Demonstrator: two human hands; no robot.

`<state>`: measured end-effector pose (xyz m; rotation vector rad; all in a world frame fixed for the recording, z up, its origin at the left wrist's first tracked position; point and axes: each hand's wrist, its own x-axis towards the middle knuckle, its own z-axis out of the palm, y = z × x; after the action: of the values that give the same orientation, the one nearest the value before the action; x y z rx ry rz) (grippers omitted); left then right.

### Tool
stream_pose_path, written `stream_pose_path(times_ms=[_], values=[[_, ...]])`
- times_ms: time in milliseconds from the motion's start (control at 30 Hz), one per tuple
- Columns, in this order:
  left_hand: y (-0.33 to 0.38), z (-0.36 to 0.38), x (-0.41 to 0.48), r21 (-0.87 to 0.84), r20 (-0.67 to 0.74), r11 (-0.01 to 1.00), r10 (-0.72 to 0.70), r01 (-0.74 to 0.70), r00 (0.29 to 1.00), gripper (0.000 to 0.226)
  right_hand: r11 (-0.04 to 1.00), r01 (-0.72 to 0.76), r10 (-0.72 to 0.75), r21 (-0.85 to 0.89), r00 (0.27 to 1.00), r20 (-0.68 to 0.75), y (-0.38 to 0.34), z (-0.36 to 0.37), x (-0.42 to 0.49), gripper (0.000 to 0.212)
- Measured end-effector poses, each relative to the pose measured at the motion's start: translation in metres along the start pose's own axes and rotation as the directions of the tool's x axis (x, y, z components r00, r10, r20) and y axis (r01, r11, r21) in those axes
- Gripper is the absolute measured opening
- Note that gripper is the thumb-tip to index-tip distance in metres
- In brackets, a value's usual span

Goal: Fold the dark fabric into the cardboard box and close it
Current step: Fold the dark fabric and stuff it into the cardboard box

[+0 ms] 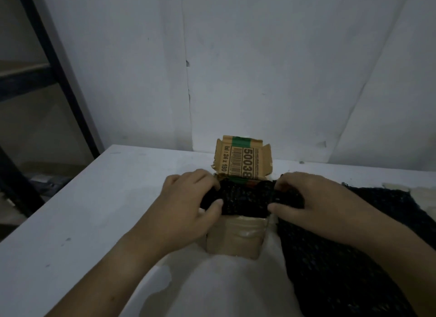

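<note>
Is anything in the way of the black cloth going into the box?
Nothing visible blocks it. The box has its lid standing open at the back, and the left hand and right hand grip the folded cloth right at the opening. The rest of the cloth trails right over the table.

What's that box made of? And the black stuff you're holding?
The box looks like brown cardboard: it is matte, with a printed barcode and ragged flap edges. Its front wall shines, so that is probably plastic packing tape. The dark fabric seems to be a loose knit or mesh, going by its bumpy, holey surface. The light is too dim to tell the fibre.
</note>
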<state>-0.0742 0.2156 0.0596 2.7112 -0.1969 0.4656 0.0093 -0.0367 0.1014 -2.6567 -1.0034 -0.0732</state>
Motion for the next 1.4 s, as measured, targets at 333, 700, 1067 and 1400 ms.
stream_pose_path(times_ms=[333,700,1067,1400], values=[[-0.013,0.008,-0.024,0.000,-0.002,1.000,0.024,-0.024,1.000,0.035,0.983,0.146,-0.129,-0.109,0.980,0.150,-0.023,0.027,-0.004,0.033],[-0.010,0.011,-0.021,0.014,-0.047,0.999,0.042,-0.042,0.998,0.028,0.963,0.148,-0.118,-0.224,0.983,0.140,-0.025,0.025,0.005,0.032],[0.016,0.008,-0.011,0.213,0.072,0.977,0.001,-0.016,0.997,0.030,0.890,0.176,-0.153,-0.420,0.984,0.087,-0.025,0.022,0.010,0.057],[0.027,-0.004,0.000,0.231,0.135,0.973,-0.044,0.012,0.990,0.022,0.967,0.113,-0.036,-0.226,0.946,0.322,-0.019,0.027,0.025,0.055]])
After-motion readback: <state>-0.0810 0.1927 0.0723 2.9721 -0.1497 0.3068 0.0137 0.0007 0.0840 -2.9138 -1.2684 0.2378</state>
